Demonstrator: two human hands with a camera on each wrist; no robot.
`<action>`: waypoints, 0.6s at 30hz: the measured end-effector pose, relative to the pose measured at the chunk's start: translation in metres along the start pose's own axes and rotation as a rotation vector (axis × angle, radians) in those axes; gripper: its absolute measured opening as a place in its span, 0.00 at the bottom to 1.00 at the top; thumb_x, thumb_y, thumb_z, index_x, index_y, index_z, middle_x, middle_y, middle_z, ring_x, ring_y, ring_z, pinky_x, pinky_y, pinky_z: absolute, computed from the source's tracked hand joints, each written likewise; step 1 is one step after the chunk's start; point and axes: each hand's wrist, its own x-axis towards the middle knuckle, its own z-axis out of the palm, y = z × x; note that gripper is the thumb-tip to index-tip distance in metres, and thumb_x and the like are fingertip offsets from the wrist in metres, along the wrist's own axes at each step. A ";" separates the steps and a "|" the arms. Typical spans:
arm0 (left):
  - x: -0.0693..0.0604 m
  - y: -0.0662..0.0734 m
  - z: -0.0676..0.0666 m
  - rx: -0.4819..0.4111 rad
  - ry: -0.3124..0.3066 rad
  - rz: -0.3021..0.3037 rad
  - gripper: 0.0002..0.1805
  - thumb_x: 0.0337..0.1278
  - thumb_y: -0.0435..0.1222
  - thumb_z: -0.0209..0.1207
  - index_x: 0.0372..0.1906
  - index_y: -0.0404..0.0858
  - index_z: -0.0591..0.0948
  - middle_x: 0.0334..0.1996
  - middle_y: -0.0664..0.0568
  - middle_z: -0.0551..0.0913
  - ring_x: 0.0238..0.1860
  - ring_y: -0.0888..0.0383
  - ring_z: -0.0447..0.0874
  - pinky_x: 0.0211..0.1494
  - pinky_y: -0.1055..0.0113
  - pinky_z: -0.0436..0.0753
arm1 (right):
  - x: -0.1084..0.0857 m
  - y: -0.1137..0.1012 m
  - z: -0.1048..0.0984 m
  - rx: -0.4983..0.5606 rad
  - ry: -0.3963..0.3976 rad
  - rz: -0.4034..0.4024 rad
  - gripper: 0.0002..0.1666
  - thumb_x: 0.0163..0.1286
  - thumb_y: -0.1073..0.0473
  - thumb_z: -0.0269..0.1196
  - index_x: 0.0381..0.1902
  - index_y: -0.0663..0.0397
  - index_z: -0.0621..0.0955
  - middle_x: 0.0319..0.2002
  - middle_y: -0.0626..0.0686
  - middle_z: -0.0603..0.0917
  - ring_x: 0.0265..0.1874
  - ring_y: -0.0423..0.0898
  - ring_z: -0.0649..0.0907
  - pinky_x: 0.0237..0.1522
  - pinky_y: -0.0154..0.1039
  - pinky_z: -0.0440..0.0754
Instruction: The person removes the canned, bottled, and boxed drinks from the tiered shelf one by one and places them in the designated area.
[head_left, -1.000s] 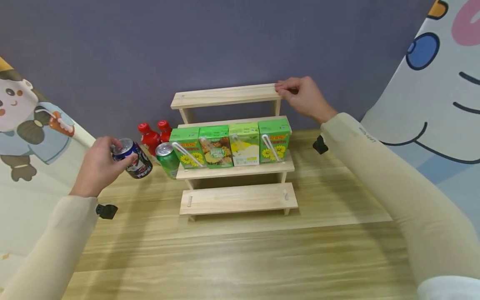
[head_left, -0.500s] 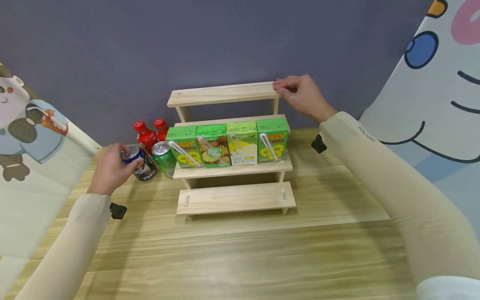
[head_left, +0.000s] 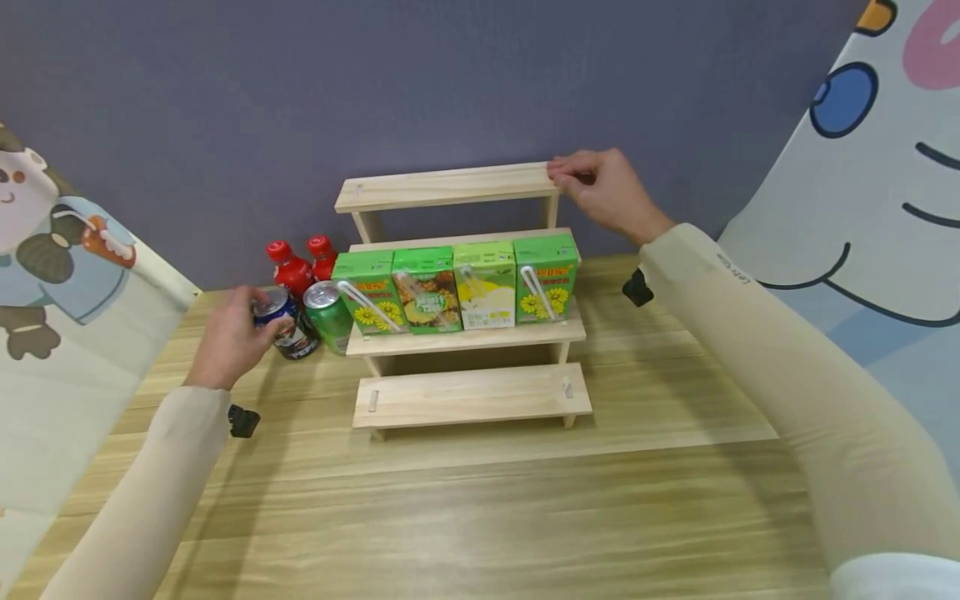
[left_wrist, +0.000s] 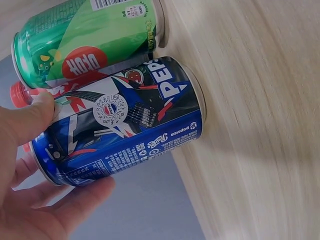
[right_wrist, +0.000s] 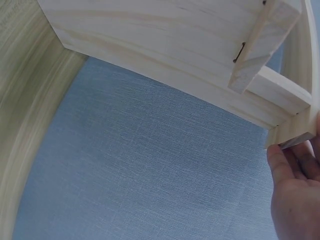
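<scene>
My left hand (head_left: 232, 337) grips a blue and black Pepsi can (head_left: 298, 340) near its top, thumb on one side and fingers round the other. The can stands upright on the table, just left of a green soda can (head_left: 328, 317). In the left wrist view the Pepsi can (left_wrist: 130, 120) lies close alongside the green can (left_wrist: 85, 45). Two red-capped bottles (head_left: 291, 268) stand behind the cans, partly hidden. My right hand (head_left: 603, 192) pinches the right end of the top board of a stepped wooden rack (head_left: 450, 185); the right wrist view shows thumb and fingers at that board's end.
Several juice boxes (head_left: 427, 292) with straws stand in a row on the rack's middle step. Its lowest step (head_left: 472, 398) sits in front, over the wooden table (head_left: 480, 517). A grey-blue wall (head_left: 450, 83) rises behind; printed panels flank both sides.
My left hand has moved right with the Pepsi can, bringing it upright beside the green can. The right hand stays at the rack's top board. The head view has shifted slightly.
</scene>
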 end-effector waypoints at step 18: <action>0.005 0.057 -0.028 -0.096 0.205 0.175 0.19 0.58 0.39 0.57 0.49 0.29 0.75 0.52 0.38 0.70 0.51 0.42 0.67 0.51 0.45 0.68 | -0.001 0.000 0.000 0.005 -0.006 0.001 0.15 0.69 0.59 0.59 0.47 0.61 0.84 0.54 0.54 0.80 0.57 0.42 0.75 0.51 0.35 0.75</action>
